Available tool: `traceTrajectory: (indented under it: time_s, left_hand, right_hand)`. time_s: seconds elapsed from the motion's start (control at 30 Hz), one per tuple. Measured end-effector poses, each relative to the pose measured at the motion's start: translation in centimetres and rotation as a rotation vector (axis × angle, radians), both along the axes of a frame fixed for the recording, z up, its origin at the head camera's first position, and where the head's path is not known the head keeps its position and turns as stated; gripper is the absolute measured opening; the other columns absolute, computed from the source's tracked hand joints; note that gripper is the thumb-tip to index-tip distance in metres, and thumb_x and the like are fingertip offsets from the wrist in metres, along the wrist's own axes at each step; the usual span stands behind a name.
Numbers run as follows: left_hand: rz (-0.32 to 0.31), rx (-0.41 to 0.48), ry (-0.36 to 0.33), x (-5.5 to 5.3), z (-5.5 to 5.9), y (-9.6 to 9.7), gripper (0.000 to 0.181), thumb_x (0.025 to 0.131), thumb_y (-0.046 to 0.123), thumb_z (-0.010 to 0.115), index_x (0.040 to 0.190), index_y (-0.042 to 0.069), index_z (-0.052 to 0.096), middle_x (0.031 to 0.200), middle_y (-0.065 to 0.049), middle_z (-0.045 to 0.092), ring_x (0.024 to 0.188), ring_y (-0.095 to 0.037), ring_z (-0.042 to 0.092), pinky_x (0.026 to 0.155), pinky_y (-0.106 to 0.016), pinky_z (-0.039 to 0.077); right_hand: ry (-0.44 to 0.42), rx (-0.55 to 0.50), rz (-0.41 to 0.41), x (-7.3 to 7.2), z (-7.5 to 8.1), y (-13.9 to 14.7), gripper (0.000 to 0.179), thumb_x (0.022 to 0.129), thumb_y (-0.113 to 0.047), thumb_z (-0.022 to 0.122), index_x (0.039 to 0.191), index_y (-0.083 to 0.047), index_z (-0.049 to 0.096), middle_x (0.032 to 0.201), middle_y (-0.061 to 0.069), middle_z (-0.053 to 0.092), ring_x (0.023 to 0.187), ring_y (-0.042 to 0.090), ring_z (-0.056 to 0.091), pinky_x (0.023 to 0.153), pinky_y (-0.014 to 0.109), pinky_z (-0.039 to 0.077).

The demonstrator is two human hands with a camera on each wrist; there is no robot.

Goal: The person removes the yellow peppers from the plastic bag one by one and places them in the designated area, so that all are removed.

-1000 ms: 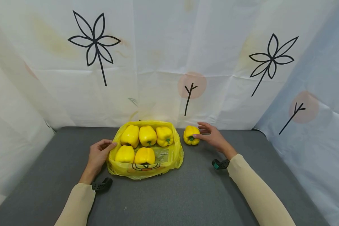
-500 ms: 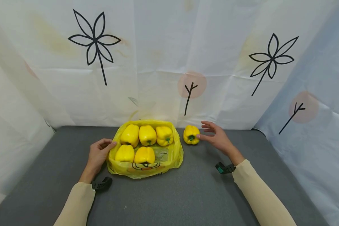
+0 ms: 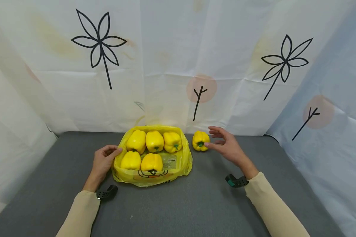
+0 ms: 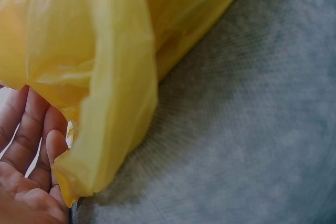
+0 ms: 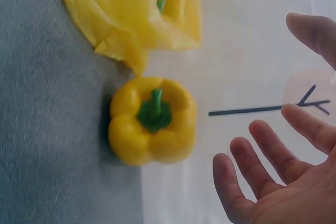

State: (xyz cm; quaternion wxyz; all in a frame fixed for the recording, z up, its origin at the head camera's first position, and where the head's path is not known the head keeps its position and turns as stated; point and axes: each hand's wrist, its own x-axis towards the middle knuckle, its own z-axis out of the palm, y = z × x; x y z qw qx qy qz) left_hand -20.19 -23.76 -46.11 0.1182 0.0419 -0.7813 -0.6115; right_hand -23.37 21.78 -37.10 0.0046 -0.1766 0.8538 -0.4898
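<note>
Loose pepper [image 3: 199,140] beside right hand [image 3: 229,147]; bag [image 3: 130,178] in left hand [image 3: 103,162].

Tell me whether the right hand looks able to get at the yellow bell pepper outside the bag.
Probably yes: the right hand hovers open beside the loose yellow bell pepper, and nothing shows between them.

beige sleeves [image 3: 80,212] | black wrist devices [image 3: 108,193] | green patch [image 3: 231,183], right device

From above, the head view looks forward-down; both close wrist views share the bag [image 4: 118,72].
</note>
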Motion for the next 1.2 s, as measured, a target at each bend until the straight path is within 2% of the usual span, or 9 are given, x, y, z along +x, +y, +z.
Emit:
traceTrajectory:
  time_s: [0.27,0.5,0.67,0.83,1.03,1.2]
  left_hand:
    - [-0.006,0.004,0.011,0.0,0.0,-0.1,0.040,0.098,0.026,0.071,0.115,-0.010,0.065,0.089,0.009,0.065,0.081,-0.009,0.059,0.071,-0.018,0.053]
    - [-0.006,0.014,0.019,-0.1,-0.1,-0.1,0.040,0.098,0.025,0.072,0.115,-0.010,0.065,0.089,0.010,0.065,0.081,-0.008,0.060,0.071,-0.018,0.053]
    - [-0.016,0.021,0.024,0.0,-0.1,-0.1,0.040,0.097,0.025,0.072,0.115,-0.010,0.065,0.090,0.009,0.065,0.081,-0.008,0.060,0.071,-0.018,0.053]
    - [-0.021,0.028,0.024,0.0,0.0,-0.1,0.039,0.097,0.024,0.072,0.115,-0.010,0.065,0.090,0.009,0.065,0.081,-0.008,0.060,0.070,-0.018,0.053]
    - [-0.020,0.022,0.024,0.0,0.0,-0.1,0.039,0.098,0.025,0.072,0.115,-0.010,0.065,0.089,0.009,0.065,0.081,-0.008,0.060,0.070,-0.019,0.053]
    - [-0.014,0.013,0.017,0.0,0.0,0.0,0.040,0.098,0.025,0.072,0.115,-0.010,0.065,0.090,0.009,0.065,0.081,-0.008,0.060,0.070,-0.018,0.052]
  right_hand:
    - [0.031,-0.024,0.069,0.9,0.7,-1.5,0.061,0.094,-0.021,0.076,0.148,-0.008,0.049,0.143,0.020,0.053,0.129,0.040,0.051,0.106,0.061,0.040]
    - [0.031,-0.070,0.141,1.3,0.6,-3.1,0.057,0.093,-0.015,0.076,0.143,-0.004,0.052,0.136,0.023,0.056,0.124,0.044,0.054,0.104,0.062,0.041]
    - [0.040,-0.056,0.180,1.6,0.4,-4.3,0.056,0.093,-0.015,0.077,0.143,-0.007,0.053,0.133,0.018,0.059,0.121,0.044,0.055,0.102,0.059,0.044]
    - [0.039,-0.065,0.224,1.8,0.3,-5.3,0.056,0.094,-0.015,0.075,0.145,-0.004,0.052,0.133,0.022,0.057,0.122,0.044,0.054,0.102,0.062,0.043]
    - [0.017,-0.092,0.280,1.8,0.1,-6.7,0.059,0.094,-0.021,0.076,0.146,-0.006,0.051,0.136,0.020,0.056,0.123,0.044,0.053,0.102,0.063,0.041]
    - [-0.007,-0.112,0.323,1.9,-0.2,-8.0,0.061,0.093,-0.022,0.076,0.145,-0.003,0.051,0.136,0.018,0.057,0.124,0.045,0.052,0.103,0.061,0.042]
